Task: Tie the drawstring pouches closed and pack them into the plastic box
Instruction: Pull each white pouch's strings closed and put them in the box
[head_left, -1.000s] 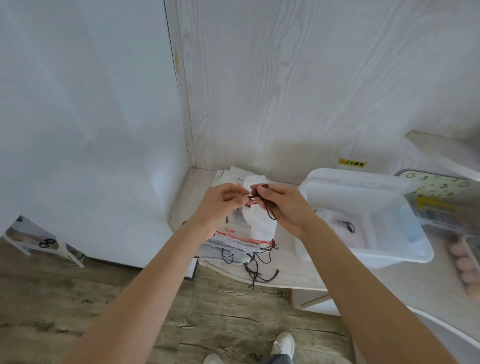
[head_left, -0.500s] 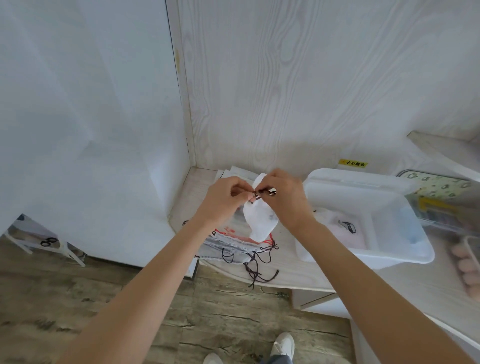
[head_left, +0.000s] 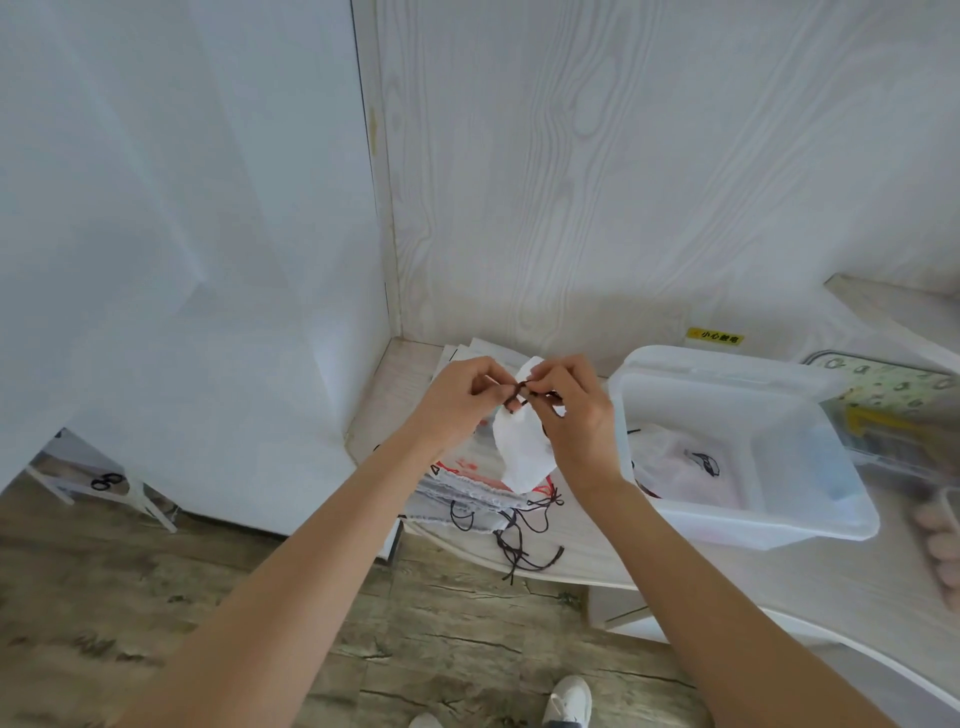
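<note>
A white drawstring pouch (head_left: 522, 451) hangs in the air above the table's left end. My left hand (head_left: 462, 400) and my right hand (head_left: 571, 405) meet at its top, and each pinches the dark drawstring (head_left: 522, 387) between fingertips. Below them a pile of flat pouches (head_left: 467, 488) with red print lies on the table, dark cords (head_left: 524, 540) trailing over the front edge. The clear plastic box (head_left: 810, 530) stands open to the right. A tied pouch (head_left: 680, 467) lies inside it.
The box's lid (head_left: 717, 364) leans against the wood-grain wall (head_left: 623, 182). A patterned container (head_left: 893, 389) and a tray of eggs (head_left: 935, 540) sit at the far right. Papers (head_left: 483, 351) lie behind my hands. The table's curved front edge (head_left: 571, 579) overhangs the wooden floor.
My hands rose slightly with the pouch and drew closer together at its top. My right hand turned over the cord, and the pouch now hangs more bunched.
</note>
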